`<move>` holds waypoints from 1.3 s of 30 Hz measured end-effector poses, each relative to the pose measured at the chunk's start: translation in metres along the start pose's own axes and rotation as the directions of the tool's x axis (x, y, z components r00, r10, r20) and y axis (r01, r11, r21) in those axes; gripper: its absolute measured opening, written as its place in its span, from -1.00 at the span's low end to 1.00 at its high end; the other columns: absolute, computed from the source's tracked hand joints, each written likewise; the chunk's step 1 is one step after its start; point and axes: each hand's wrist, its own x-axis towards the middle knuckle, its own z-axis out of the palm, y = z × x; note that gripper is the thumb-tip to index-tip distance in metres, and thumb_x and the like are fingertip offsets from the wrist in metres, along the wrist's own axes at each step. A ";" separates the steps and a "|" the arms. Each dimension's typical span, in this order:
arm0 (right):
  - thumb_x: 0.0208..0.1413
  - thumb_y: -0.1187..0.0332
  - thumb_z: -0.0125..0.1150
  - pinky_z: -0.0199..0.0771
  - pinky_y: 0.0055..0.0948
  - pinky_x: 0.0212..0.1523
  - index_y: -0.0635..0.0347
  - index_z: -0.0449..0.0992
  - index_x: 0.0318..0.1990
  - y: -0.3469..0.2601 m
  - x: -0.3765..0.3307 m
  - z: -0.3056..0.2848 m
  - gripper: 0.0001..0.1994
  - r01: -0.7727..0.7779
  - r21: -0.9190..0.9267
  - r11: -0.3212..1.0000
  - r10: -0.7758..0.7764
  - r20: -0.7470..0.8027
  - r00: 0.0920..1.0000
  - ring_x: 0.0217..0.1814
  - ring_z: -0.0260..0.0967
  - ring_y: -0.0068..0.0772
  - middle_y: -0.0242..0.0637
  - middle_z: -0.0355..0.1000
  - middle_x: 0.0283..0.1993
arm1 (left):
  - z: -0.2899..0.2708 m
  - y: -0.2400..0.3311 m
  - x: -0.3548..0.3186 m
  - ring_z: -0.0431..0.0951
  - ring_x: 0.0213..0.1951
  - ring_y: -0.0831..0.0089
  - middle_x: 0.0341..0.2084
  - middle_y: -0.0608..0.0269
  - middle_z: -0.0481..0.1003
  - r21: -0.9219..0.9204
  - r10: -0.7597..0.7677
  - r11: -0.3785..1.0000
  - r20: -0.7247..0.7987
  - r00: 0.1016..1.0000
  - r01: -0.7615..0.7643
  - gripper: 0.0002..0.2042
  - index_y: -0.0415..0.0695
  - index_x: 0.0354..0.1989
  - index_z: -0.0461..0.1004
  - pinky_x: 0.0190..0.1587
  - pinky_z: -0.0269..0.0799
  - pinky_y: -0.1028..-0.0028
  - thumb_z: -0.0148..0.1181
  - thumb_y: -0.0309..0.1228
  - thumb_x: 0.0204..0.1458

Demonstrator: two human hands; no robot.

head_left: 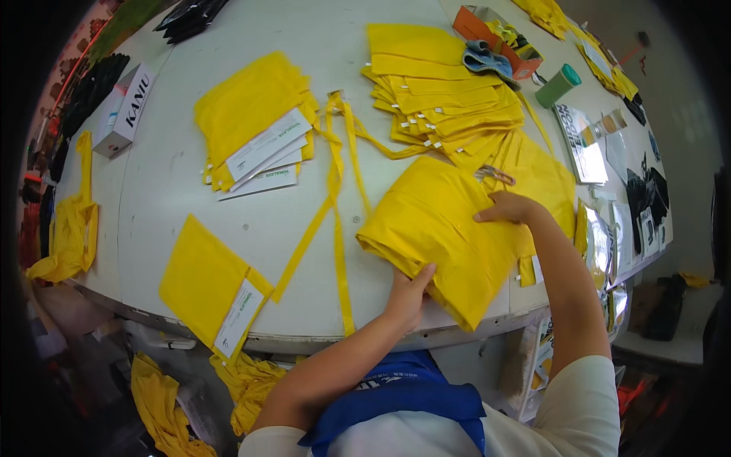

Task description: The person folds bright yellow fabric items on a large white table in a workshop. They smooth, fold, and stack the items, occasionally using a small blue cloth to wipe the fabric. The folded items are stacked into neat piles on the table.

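My left hand [409, 295] pinches the near edge of the yellow cloth [434, 209] | my right hand [509, 209] touches its right side, can't tell if pinching | it's at the counter's [171, 99] near side | looks light, soft, maybe slippery; hold folded edges

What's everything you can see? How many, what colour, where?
Table: 1, white, middle
Held piece: 1, yellow, front right
Carded stack: 1, yellow/white, back left
Carded piece: 1, yellow/white, front left
Tagged pile: 1, yellow, back right
Straps: several, yellow, centre
Open box: 1, orange, back right
Cloth: 1, blue, beside open box
Cylinder: 1, green, right
Carton: 1, white, left
Bundle: 1, black, back left
Packets: several, silvery, right edge
Draped cloth: 1, yellow, left table edge
Lower cloths: several, yellow, below table edge
Rest: too cluttered to count
Apron: 1, blue, bottom middle
Left hand: 1, bare, on held piece
Right hand: 1, bare, on held piece
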 end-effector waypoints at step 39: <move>-0.04 0.25 0.33 0.32 -0.37 0.06 0.28 0.31 0.12 0.037 0.020 0.082 -0.43 0.208 0.511 0.834 -0.195 -0.079 0.978 0.05 0.34 -0.32 -0.17 0.42 -0.02 | -0.056 0.041 -0.076 0.46 -0.37 0.21 -0.45 0.21 0.44 0.871 0.430 -0.168 0.487 0.760 -0.462 -0.80 -0.13 -0.42 0.45 -0.34 0.39 0.35 0.35 -0.39 -0.19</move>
